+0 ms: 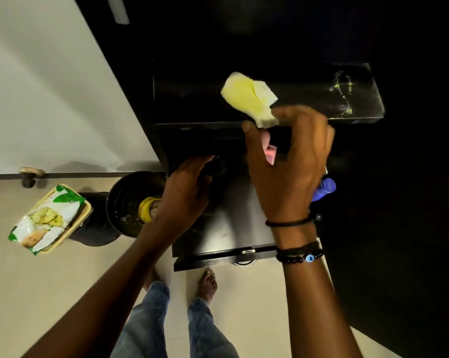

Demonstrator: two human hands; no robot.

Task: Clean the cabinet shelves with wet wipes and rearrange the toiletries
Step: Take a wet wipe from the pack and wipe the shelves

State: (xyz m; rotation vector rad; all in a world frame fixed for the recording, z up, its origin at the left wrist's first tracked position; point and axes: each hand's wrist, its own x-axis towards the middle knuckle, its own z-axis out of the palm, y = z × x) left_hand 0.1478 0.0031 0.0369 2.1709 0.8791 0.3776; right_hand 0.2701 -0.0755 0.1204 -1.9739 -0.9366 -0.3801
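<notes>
The wet wipe is crumpled and stained yellow-green, pinched at its lower end between the thumb and fingers of the right hand, just above the front edge of the black cabinet shelf. Yellow smears streak the shelf's right end. The left hand reaches into the dark compartment below; its grip cannot be made out. A pink item and a blue bottle are partly hidden behind the right hand.

Dim room. Cabinet nearly black, upper right lost in dark. Wall upper left brightest. Wide lens bends edges. Slight blur.
</notes>
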